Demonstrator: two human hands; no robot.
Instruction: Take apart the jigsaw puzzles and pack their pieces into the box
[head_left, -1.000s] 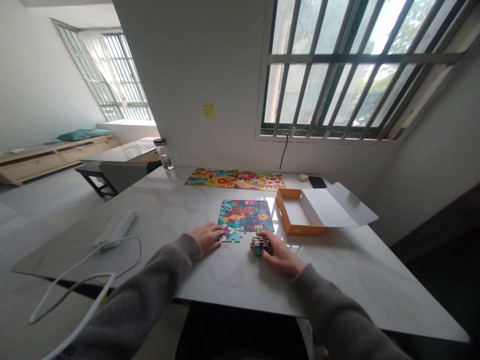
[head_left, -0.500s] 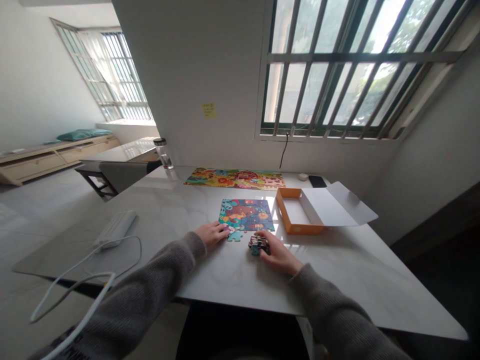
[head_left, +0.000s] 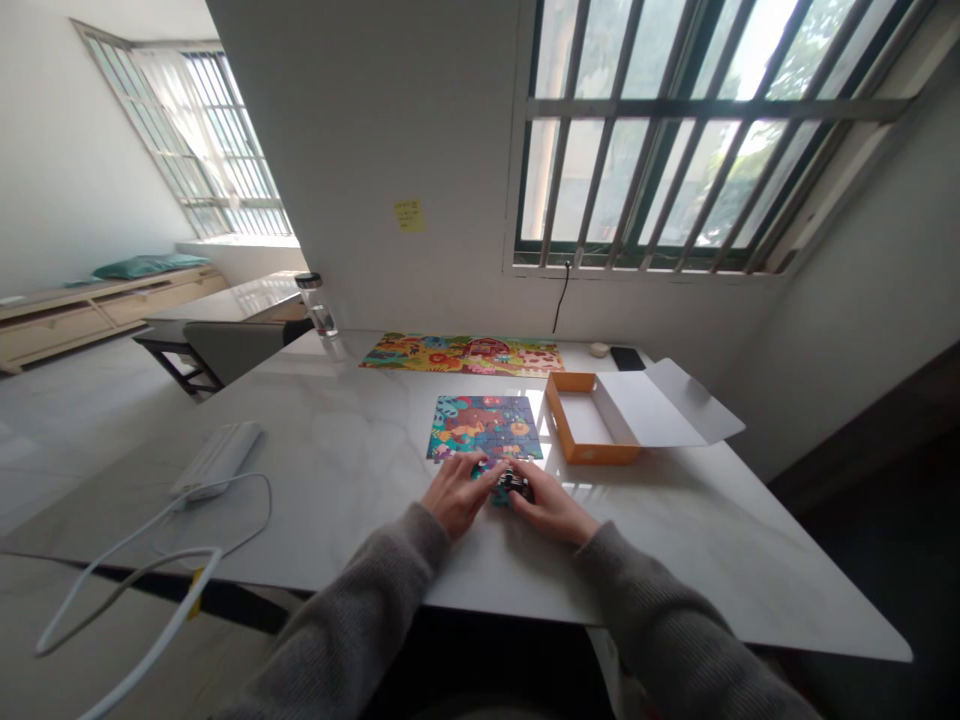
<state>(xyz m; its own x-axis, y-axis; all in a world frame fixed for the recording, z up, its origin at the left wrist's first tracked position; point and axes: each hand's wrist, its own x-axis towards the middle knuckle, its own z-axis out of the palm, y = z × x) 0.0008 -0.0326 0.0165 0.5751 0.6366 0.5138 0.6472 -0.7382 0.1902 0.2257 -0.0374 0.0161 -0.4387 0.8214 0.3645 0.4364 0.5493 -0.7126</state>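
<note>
A partly assembled jigsaw puzzle (head_left: 484, 428), blue and teal with cartoon animals, lies flat on the white marbled table. Just below its near edge, my right hand (head_left: 553, 506) grips a small stack of puzzle pieces (head_left: 513, 481) between thumb and fingers. My left hand (head_left: 454, 494) has come up against that stack from the left, thumb and fingertips closed at its edge. Its fingers cover part of the puzzle's lower edge, and which piece they pinch is hidden.
An orange box (head_left: 592, 450) with its white lid folded open stands right of the puzzle. Behind lie a long colourful puzzle strip (head_left: 457, 355) and a black phone (head_left: 627, 359). A bottle (head_left: 319, 308) stands back left; a white power strip (head_left: 217, 462) with cables lies left.
My left hand has moved right, from the puzzle's lower left corner to the stack in my right hand. My right hand stays near the same spot. The view has shifted slightly.
</note>
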